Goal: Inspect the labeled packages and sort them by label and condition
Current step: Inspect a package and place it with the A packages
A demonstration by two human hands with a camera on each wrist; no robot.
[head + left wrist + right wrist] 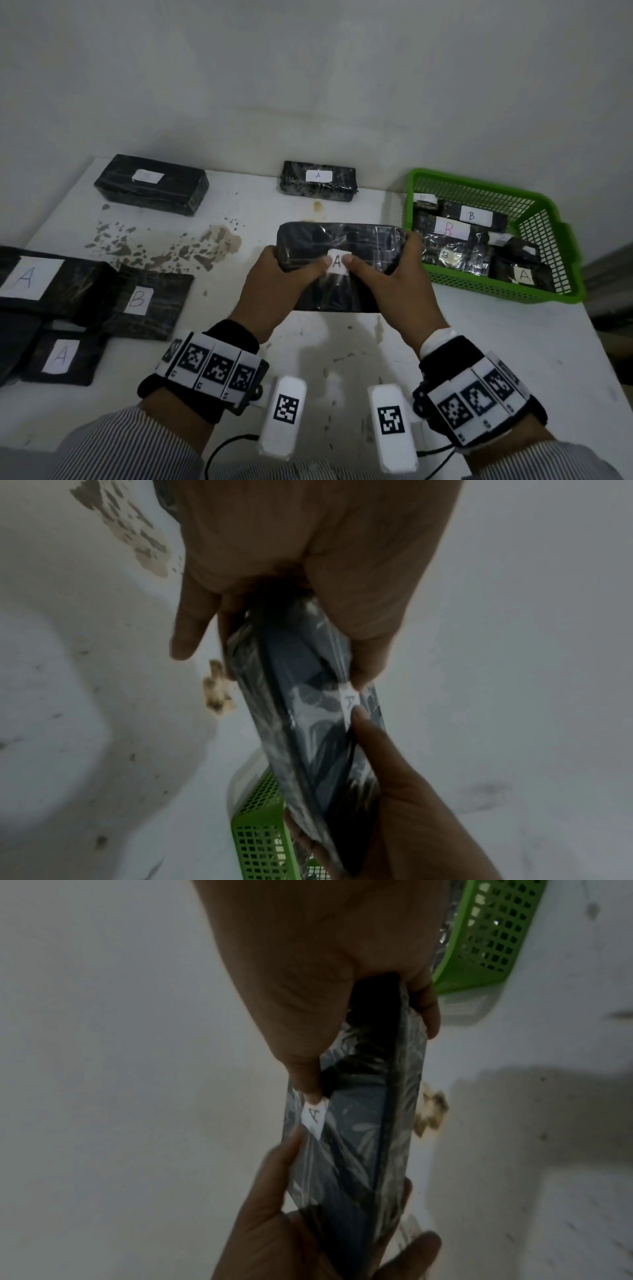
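Note:
I hold a flat black package (342,246) wrapped in shiny clear film above the table's middle. Its small white label (337,262) reads A. My left hand (284,270) grips its left end and my right hand (387,270) grips its right end, with both thumbs beside the label. The wrist views show the package (308,723) (363,1139) edge-on, thumbs on the labeled face and fingers curled behind it. The label (350,699) (316,1116) shows in both.
A green basket (555,260) at the right holds several black packages labeled B and A. Black packages lie on the white table (445,342): one (150,183) far left, one labeled A (318,181) far middle, several labeled A and B (144,301) at the left. Brown stains (171,243) mark the table.

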